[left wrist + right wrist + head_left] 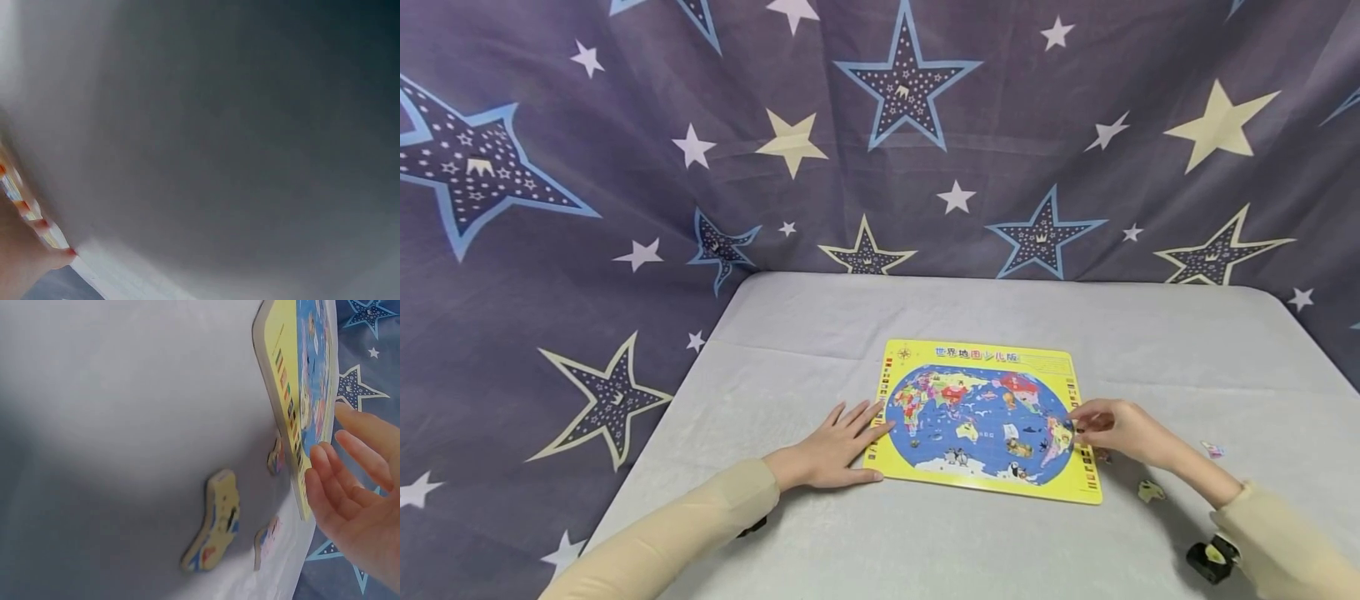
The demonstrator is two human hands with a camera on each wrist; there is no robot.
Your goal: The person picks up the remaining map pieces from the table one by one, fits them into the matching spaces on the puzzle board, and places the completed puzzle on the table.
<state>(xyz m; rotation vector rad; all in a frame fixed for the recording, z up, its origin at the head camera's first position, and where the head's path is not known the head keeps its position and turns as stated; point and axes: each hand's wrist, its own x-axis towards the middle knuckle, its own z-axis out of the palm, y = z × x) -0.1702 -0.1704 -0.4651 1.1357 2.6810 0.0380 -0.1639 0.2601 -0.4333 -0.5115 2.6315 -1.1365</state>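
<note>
A yellow-bordered world map puzzle board (977, 487) with a blue oval and animal pictures lies flat on the table. On its left edge rests my left hand (831, 446), fingers spread across the border; the left wrist view catches only part of this hand (25, 262) low at the left. At the opposite edge, my right hand (1120, 429) has its bent fingertips at the yellow and green South America part (1060, 437). The right wrist view shows that hand (356, 487) with loosely bent fingers and no thing visible in them.
Loose puzzle pieces lie right of the board: a yellowish one (1150, 491), a pink and blue one (1212, 449) and a small one (275, 456) close by the board's edge. A grey cloth covers the table (805, 325). Behind hangs a dark star-patterned curtain (925, 175).
</note>
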